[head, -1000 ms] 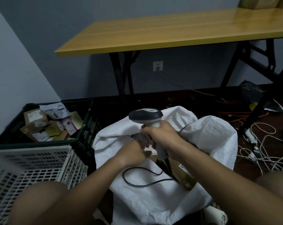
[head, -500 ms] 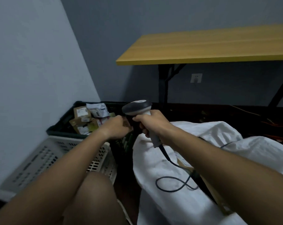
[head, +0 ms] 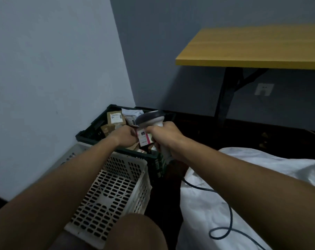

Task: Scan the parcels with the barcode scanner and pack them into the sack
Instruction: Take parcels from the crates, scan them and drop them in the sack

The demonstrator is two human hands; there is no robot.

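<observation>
Head view shows both arms reaching forward and to the left, over the crates in the corner of the room. The right hand has its fingers wrapped round the handle of the barcode scanner, whose dark grey head points left and sits just above a small parcel. That parcel is a white and pink box with a label, held upright between the two hands; the left hand grips it at its left edge with curled fingers, while the right hand's knuckles lie just beside its right edge. Both hands hover over the dark green crate, which stands against the wall and holds more parcels, brown cardboard boxes with white labels and a pale bag among them. Nearer the person stands a white perforated crate, touching the green one. The scanner's dark cable runs down from the handle and loops across the white sack, which lies crumpled on the floor to the right. A bare knee shows at the bottom edge. Farther back on the right stands a yellow-topped table on black legs, with a wall socket under it.
</observation>
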